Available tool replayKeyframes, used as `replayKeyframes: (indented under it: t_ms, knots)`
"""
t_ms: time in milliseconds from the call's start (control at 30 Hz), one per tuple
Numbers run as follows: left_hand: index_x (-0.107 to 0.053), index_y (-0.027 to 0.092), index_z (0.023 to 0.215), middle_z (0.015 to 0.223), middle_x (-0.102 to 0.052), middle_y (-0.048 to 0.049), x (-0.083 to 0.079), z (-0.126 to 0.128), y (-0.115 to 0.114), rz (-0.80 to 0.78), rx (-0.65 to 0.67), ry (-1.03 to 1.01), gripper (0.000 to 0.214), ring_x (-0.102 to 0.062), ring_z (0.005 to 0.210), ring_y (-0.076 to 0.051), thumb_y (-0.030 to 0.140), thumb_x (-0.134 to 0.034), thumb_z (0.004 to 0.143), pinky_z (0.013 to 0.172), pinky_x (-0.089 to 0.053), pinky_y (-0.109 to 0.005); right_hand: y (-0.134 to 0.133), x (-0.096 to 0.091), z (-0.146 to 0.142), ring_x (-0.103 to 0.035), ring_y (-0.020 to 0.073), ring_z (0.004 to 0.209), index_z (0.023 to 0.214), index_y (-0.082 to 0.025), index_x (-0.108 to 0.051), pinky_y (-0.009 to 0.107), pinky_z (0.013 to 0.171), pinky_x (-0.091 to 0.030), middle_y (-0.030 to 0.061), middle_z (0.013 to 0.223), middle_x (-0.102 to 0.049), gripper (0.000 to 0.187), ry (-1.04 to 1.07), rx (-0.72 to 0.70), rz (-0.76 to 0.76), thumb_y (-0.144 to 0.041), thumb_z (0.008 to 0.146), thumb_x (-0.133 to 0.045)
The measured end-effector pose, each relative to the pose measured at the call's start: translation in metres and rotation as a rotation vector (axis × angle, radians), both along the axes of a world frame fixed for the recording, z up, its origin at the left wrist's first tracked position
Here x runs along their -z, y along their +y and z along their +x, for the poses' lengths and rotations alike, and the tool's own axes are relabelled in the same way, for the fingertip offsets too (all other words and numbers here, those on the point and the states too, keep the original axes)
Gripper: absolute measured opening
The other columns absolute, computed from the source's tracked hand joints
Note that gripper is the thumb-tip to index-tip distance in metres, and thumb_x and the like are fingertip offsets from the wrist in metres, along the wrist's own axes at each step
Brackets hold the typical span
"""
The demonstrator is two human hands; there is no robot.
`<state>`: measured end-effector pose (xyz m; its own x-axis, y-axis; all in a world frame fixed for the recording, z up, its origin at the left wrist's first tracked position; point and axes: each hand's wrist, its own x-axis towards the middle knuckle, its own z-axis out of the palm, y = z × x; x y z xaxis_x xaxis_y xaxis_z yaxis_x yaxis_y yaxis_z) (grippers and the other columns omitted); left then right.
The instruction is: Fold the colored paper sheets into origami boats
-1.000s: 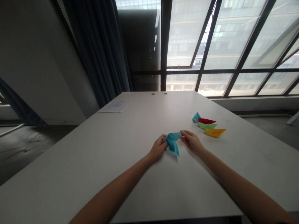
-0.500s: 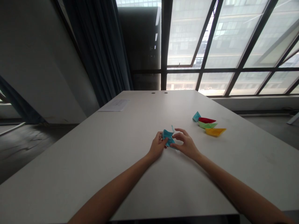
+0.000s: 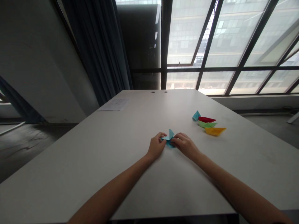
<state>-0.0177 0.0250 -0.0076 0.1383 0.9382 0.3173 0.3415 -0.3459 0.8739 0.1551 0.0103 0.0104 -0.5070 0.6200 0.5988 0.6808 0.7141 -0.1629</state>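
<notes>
the left hand (image 3: 157, 145), thumb and fingers curled close, pinches the left side of the folded blue paper (image 3: 169, 137); the right hand (image 3: 184, 144), nearly closed, grips its right side. the paper sits between them over the bench (image 3: 130, 140), one point sticking up.

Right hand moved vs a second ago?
Yes: slightly leftward. Judged against the yellow folded paper on the table, the right hand now sits farther left, closer to the left hand.
</notes>
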Motion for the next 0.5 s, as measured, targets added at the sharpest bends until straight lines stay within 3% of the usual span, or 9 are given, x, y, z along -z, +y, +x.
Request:
replayKeyframes:
  t_ms: [100,233,500]
  knots:
    - [-0.062,0.017,0.081,0.063,-0.06,0.0007,-0.001,0.001,-0.001,-0.033,0.037,-0.035,0.018,-0.051,0.047,-0.009,0.029,-0.051,0.074,0.05,-0.039,-0.021,-0.001,-0.004,0.002,-0.055,0.0181,0.076,0.092,-0.022,-0.063,0.032,0.07,-0.04,0.0052,0.075,-0.063,0.017,-0.09,0.008,0.094,-0.026,0.084,-0.048]
    - [-0.06,0.014,0.07,0.05,-0.056,-0.0007,0.0,0.001,0.003,-0.143,-0.001,-0.216,0.036,-0.054,0.045,-0.012,0.047,-0.048,0.076,0.046,-0.041,-0.022,-0.006,-0.007,0.004,-0.055,0.016,0.075,0.098,-0.022,-0.061,0.031,0.069,-0.037,0.0039,0.079,-0.066,0.02,-0.093,0.025,0.196,-0.021,0.086,-0.045]
    - [-0.057,0.011,0.069,0.058,-0.059,-0.002,0.004,-0.003,0.013,-0.344,-0.121,-0.69,0.036,-0.056,0.052,-0.012,0.047,-0.061,0.066,0.052,-0.048,-0.025,-0.017,-0.006,-0.004,-0.051,0.0173,0.09,0.101,-0.026,-0.061,0.033,0.078,-0.035,0.0009,0.088,-0.067,0.025,-0.076,-0.098,0.38,-0.013,0.083,-0.049]
